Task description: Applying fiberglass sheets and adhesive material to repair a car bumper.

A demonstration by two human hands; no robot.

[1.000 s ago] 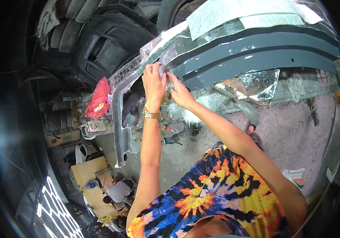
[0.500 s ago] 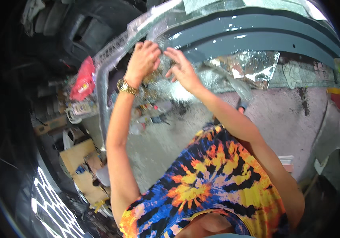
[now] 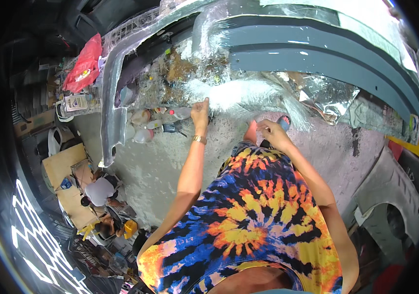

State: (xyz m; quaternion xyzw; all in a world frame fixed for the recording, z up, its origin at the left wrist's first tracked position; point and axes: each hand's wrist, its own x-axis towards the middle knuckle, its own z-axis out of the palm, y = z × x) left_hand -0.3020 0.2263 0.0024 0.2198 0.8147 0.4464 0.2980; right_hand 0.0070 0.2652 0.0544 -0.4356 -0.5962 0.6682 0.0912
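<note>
A shiny white piece of glass-fibre matting [image 3: 239, 95] with frayed strands lies on the cluttered bench, below a long blue-grey bumper-like panel [image 3: 312, 44]. My left hand [image 3: 199, 116], a gold watch on its wrist, is closed at the matting's lower left edge, thumb and fingertips pinching it. My right hand [image 3: 274, 133] hangs in front of the bench, near the matting's trailing strands. Its fingers are curled in, and whether they hold anything is hidden. A strip of translucent fibre [image 3: 207, 32] runs down over the panel's left part.
Crumpled silver foil [image 3: 329, 95] lies right of the matting. A pale frame end [image 3: 111, 132] juts down at left, by a red plastic bag [image 3: 83, 66]. Bottles [image 3: 143, 134] stand beneath the bench. Two people [image 3: 99, 191] sit at lower left; a grey car fender [image 3: 385, 196] stands right.
Both hands have come down from the panel's left part. My left hand has moved to the matting's edge, and my right hand has drawn back toward my body. The view has shifted.
</note>
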